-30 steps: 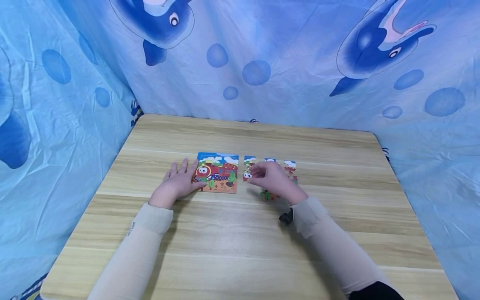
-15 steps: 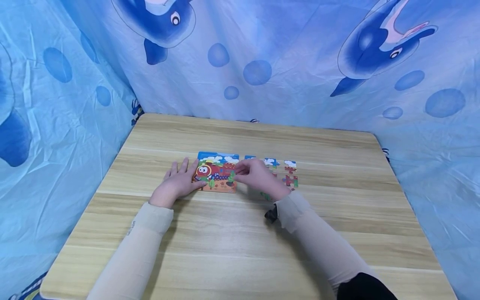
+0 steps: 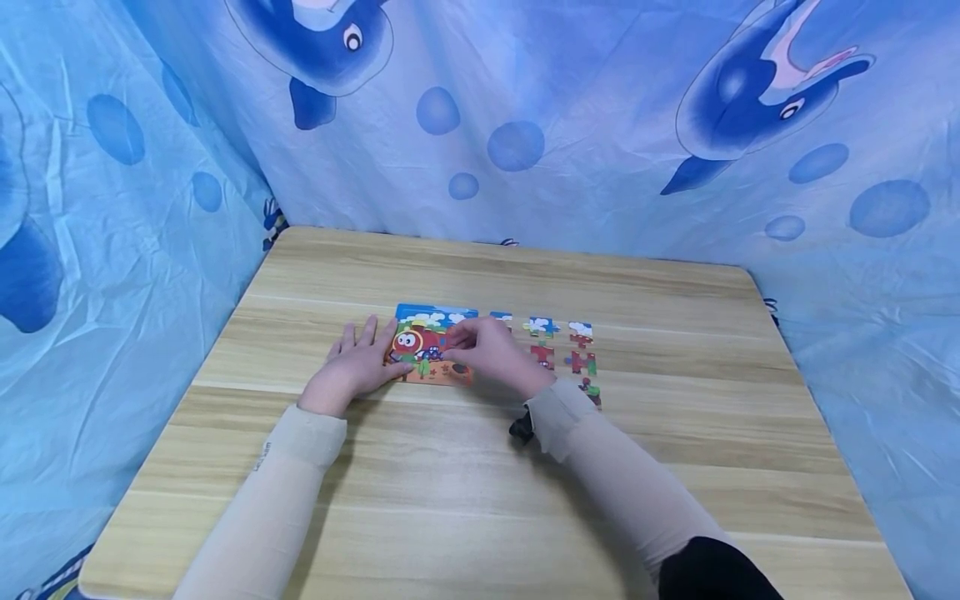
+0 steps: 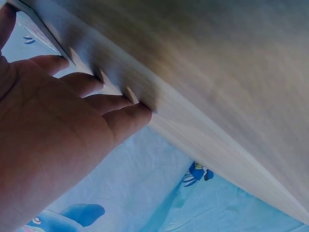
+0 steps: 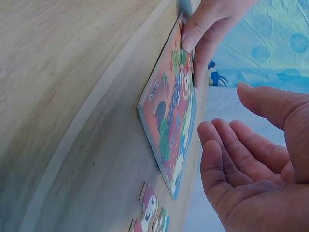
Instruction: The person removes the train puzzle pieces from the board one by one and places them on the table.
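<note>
A jigsaw board with a red cartoon train (image 3: 438, 373) lies flat on the wooden table. My left hand (image 3: 356, 367) rests at its left edge, fingers spread, the thumb lying on the picture. In the left wrist view, the fingers of this left hand (image 4: 58, 116) touch the tabletop beside the board. Above the right half of the board hovers my right hand (image 3: 487, 350), hiding part of the train. From the right wrist, that right hand (image 5: 260, 164) has loosely bent fingers, thumb apart, holding nothing. Loose jigsaw pieces, one with cartoon eyes (image 5: 149, 208), lie beside the board.
Right of the board, several loose pieces lie in rough rows, among them a cloud piece (image 3: 541, 326) and a red train piece (image 3: 542, 357); my right hand and wrist cover some. Blue dolphin-print cloth (image 3: 570, 208) hangs behind and beside the table (image 3: 450, 500).
My right hand has moved left from the loose pieces to over the board, uncovering pieces on the right. The left hand has stayed at the board's left edge.
</note>
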Demonstrator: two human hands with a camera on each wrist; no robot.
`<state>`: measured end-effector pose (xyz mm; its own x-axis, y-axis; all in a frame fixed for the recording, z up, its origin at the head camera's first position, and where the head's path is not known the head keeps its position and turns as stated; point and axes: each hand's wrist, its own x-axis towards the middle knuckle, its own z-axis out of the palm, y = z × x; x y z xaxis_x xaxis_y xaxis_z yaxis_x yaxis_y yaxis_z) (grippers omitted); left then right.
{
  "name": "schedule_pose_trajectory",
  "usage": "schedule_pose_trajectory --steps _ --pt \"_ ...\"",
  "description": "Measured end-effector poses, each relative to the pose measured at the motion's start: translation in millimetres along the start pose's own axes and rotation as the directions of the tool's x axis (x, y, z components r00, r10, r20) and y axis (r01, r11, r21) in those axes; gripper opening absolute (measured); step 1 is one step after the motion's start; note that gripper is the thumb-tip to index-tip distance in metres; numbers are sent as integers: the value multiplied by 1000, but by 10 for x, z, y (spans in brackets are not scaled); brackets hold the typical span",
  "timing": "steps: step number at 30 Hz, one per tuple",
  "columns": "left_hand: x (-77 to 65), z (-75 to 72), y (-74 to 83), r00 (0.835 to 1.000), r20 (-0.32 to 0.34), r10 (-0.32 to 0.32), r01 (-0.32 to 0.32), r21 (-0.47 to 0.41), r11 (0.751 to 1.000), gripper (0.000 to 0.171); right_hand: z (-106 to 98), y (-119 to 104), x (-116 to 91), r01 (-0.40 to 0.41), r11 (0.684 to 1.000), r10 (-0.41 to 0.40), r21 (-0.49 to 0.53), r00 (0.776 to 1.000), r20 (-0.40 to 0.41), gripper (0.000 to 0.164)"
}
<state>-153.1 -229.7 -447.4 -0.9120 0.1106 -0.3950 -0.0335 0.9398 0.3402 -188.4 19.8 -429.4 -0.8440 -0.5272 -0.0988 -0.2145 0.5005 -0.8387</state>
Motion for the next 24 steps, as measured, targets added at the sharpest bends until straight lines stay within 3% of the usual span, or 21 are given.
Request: schedule_pose_trajectory --steps 4,12,17,24 --pt "22 20 -18 1000 -1 4 -4 4 1000 99 49 -29 33 -3 1000 3 11 1000 4 31" --pt "256 202 -235 1000 -25 13 -12 18 1000 112 158 -57 126 -26 999 26 -43 1000 12 29" --pt "199 160 -185 1000 -22 17 -17 20 1000 107 213 -48 178 -19 995 22 -98 999 26 29" --pt "226 168 -226 1000 -15 25 -25 29 999 104 277 -14 243 -7 995 12 -95 999 50 30"
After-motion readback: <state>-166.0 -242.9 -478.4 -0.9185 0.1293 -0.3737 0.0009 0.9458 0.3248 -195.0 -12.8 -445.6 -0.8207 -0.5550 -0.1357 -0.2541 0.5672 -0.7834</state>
